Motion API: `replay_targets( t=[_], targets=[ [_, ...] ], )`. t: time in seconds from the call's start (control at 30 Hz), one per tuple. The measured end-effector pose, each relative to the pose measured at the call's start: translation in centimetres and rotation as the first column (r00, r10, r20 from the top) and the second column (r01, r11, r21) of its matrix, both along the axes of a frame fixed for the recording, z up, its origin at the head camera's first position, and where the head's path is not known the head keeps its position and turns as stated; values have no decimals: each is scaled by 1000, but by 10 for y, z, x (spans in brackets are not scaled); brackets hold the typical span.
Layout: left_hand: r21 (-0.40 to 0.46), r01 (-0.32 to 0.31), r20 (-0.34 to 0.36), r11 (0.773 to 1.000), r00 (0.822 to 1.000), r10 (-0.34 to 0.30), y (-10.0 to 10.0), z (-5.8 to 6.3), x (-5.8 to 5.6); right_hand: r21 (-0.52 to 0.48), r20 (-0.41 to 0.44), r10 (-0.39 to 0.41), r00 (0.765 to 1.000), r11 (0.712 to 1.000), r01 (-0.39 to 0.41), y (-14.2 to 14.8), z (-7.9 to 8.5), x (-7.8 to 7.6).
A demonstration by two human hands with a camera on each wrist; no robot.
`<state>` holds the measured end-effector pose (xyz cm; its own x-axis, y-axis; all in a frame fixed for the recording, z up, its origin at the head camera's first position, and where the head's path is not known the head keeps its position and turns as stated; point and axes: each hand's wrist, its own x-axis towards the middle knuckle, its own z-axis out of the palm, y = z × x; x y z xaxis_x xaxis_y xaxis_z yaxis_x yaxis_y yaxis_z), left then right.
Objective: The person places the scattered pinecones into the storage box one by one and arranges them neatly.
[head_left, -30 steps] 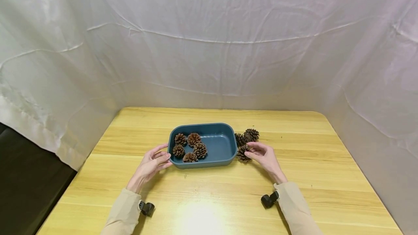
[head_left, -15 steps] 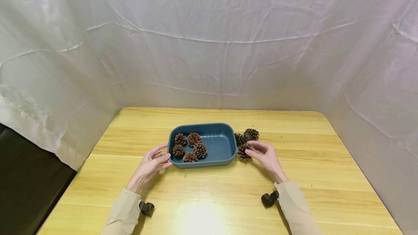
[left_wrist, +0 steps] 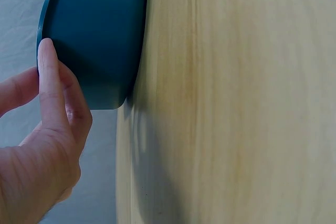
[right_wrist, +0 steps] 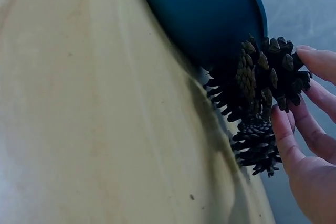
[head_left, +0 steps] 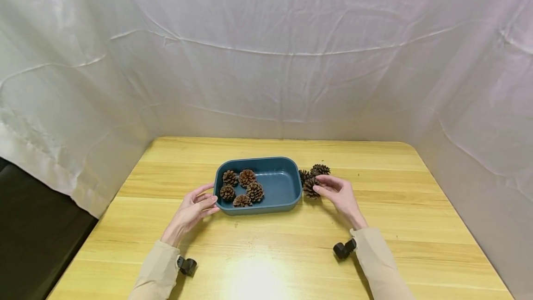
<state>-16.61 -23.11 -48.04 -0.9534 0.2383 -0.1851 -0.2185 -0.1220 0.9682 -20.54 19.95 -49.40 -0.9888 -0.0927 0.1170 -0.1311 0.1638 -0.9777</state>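
Note:
A dark blue rectangular bin stands on the table, with several brown pine cones gathered in its left half. My left hand holds the bin's left end. In the left wrist view, a fingertip lies on the rim while other fingers sit against the outer wall. Beside the bin's right end, my right hand pinches a pine cone between thumb and fingers, raised above other cones. A pine cone lies just behind it, and another cone sits close against the bin's wall.
Light wood-grain table extends around the bin, with a bright glare near its front. White cloth hangs behind and at both sides. A dark surface shows at the lower left.
My right hand has raised the pinched pine cone from beside the bin, up and slightly toward the back. The left hand and the bin have stayed in place.

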Motion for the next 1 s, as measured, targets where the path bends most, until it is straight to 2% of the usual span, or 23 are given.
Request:
replay_targets(
  t=[1.0],
  targets=[
    [35,-2,-22,999,1000,3,1,1,1,43,-38,-7,999,999,8,-2,30,-12]
  ],
)
